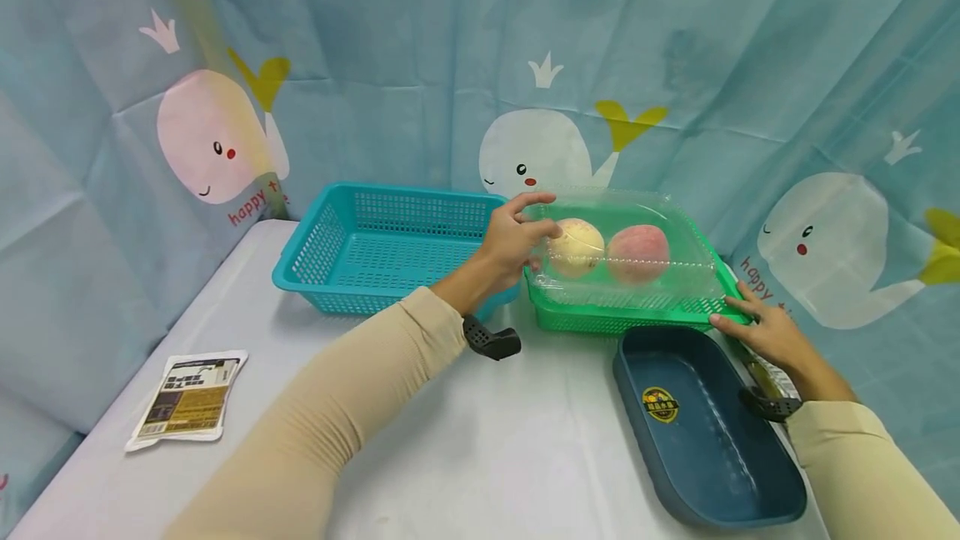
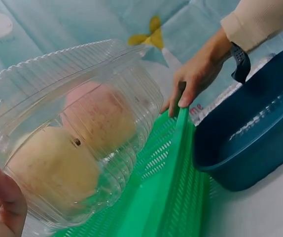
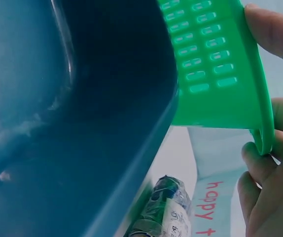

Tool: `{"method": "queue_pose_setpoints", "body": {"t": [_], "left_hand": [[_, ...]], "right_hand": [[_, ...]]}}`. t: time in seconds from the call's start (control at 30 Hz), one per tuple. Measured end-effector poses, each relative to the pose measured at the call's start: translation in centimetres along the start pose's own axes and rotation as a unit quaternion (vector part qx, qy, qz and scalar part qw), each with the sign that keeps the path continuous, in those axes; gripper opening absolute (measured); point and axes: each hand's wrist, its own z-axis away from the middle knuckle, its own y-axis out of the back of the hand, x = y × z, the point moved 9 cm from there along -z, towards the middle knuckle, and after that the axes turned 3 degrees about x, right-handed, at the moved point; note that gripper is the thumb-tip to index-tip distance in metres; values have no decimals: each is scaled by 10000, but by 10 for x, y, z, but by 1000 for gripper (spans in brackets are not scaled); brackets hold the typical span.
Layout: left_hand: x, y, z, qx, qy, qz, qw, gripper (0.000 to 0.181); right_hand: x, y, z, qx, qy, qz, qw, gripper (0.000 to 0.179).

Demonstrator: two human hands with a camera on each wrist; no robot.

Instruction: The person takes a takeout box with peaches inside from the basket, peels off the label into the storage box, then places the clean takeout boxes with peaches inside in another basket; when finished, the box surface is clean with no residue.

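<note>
In the head view my left hand (image 1: 510, 236) pinches the left end of a clear plastic clamshell box (image 1: 686, 261). Inside lie two peaches, one pale yellow (image 1: 576, 248) and one pink (image 1: 638, 254). The box is tilted over a green slotted basket (image 1: 585, 320), its near side overlapping the basket's front rim. At the basket's right corner my right hand (image 1: 772, 336) grips the rim. The right wrist view shows the thumb above that green rim (image 3: 265, 98) and fingers curled under it. Most of the basket's inside is hidden behind the box.
A dark blue tub (image 1: 705, 448) with a round label stands in front of the green basket, at the right. Beyond the tub lies a wrapped green item (image 3: 168, 210). To the left are a teal basket (image 1: 382, 261) and a flat packet (image 1: 191, 398). A whale-print curtain (image 1: 405, 40) backs the table.
</note>
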Motion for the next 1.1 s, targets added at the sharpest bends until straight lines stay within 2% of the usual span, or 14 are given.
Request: {"method": "queue_pose_setpoints", "body": {"t": [0.1, 0.27, 0.4, 0.53, 0.7, 0.87, 1.03, 1.1], "left_hand": [[-9, -6, -10, 82, 66, -94, 9999, 46], [-25, -15, -24, 48, 146, -274, 9995, 48], [-42, -21, -32, 76, 346, -295, 9989, 49], [-57, -22, -39, 245, 571, -305, 9976, 51], [-74, -21, -43, 338, 749, -656, 9945, 52], [-80, -23, -44, 427, 990, -1372, 9847, 48], [-78, -28, -43, 271, 1114, -2371, 9647, 48], [-78, -29, -42, 204, 1124, -2634, 9579, 50]], "right_hand": [[0, 1, 0, 48, 6, 21, 10000, 78], [0, 4, 1, 109, -15, 23, 9999, 78], [1, 4, 2, 83, -103, 32, 9999, 79], [1, 2, 2, 39, -126, 16, 9999, 80], [1, 0, 1, 71, -125, 56, 9999, 80], [0, 1, 2, 115, -70, 38, 9999, 79], [2, 1, 2, 130, -79, -31, 9999, 79], [1, 0, 2, 94, -74, -61, 9999, 79]]}}
